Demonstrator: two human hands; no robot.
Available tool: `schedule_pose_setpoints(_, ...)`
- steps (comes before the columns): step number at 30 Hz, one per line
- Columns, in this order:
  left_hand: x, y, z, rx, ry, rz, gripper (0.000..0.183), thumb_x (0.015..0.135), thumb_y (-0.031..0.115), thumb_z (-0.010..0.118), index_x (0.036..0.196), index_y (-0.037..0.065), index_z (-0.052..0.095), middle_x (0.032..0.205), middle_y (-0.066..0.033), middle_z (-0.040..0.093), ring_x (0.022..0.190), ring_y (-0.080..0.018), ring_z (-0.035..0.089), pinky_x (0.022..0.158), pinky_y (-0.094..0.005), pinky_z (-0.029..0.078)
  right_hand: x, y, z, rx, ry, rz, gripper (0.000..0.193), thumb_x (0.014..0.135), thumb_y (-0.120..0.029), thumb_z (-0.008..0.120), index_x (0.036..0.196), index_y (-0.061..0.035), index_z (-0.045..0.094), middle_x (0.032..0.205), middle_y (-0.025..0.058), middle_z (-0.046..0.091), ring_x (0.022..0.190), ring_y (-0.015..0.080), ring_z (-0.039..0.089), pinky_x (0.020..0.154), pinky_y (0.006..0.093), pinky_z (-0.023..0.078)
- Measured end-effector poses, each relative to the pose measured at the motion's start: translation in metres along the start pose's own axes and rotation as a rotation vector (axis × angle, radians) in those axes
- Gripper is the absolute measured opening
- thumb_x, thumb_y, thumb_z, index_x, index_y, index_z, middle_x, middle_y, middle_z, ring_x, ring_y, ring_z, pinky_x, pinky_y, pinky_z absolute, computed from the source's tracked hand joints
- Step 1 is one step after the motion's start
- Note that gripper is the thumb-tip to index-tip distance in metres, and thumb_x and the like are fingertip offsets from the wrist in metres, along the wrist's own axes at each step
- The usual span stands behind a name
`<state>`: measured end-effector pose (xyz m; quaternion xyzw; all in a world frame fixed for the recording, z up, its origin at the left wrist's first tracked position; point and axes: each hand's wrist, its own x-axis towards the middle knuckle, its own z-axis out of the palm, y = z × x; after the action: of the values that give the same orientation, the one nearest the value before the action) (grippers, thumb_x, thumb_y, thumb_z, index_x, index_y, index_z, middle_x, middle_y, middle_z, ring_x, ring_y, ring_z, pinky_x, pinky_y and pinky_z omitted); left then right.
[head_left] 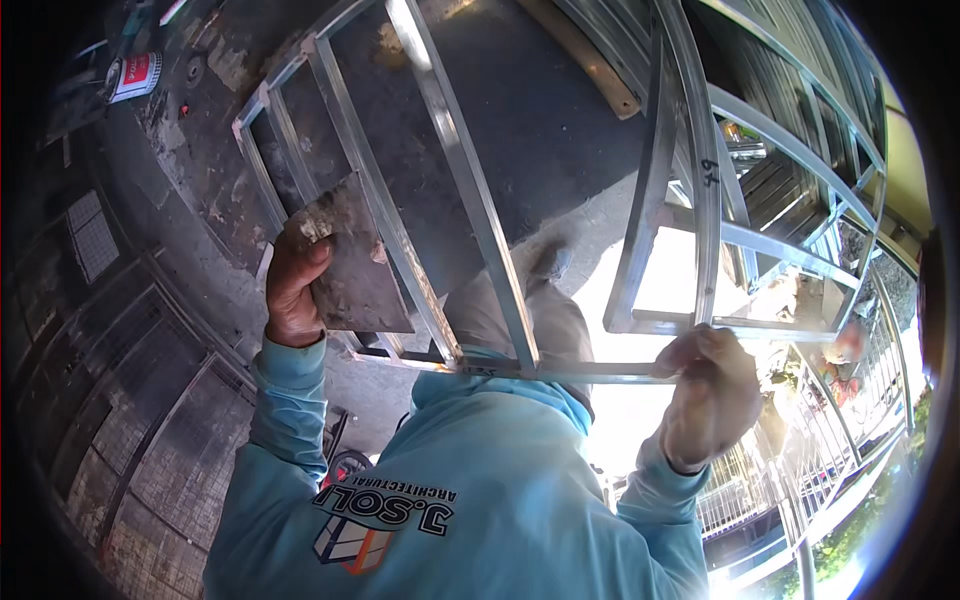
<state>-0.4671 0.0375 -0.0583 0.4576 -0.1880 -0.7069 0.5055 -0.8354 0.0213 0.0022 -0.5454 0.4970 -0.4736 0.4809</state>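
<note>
My left hand point(296, 280) is closed on a flat, smeared grey-brown plate point(365, 275), its thumb over the plate's near edge and the other fingers hidden behind. The plate overlaps a ladder-like frame of silvery metal bars point(455, 150), which stretches away in front of my body. Along the frame's near side runs a thin bar point(590, 372), and my right hand point(712, 395) has its fingers curled round the right end of it. Glare blurs those fingertips a little.
More silvery metal frames point(705, 170) lean close on the right, touching or near my right hand. A wooden piece with a hole point(600, 85) lies at the top. A white-and-red can point(135, 75) stands far left. Dark gridded panels point(150, 430) line the left side.
</note>
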Motion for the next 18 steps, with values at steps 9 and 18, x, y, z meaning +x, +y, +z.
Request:
schedule_pose_setpoints(9, -0.062, -0.054, 0.041, 0.045, 0.157, 0.117, 0.054, 0.08, 0.015, 0.069, 0.127, -0.005, 0.052, 0.114, -0.0156, 0.065, 0.103, -0.0264, 0.065, 0.093, -0.038, 0.051, -0.037, 0.016, -0.031, 0.079, -0.225, 0.022, 0.027, 0.08, 0.001, 0.064, 0.107, 0.0076, 0.06, 0.092, 0.0196, 0.067, 0.071, 0.0239, 0.067, 0.062, 0.031, 0.053)
schedule_pose_setpoints(18, -0.136, -0.09, 0.122, 0.042, 0.419, 0.233, 0.046, 0.087, 0.016, 0.056, 0.127, -0.006, 0.052, 0.115, -0.0158, 0.065, 0.103, -0.0261, 0.065, 0.094, -0.0393, 0.052, -0.067, 0.029, -0.105, 0.151, -0.565, 0.03, 0.03, 0.081, 0.006, 0.061, 0.112, 0.0055, 0.06, 0.082, 0.0133, 0.067, 0.069, 0.0193, 0.066, 0.063, 0.0279, 0.051)
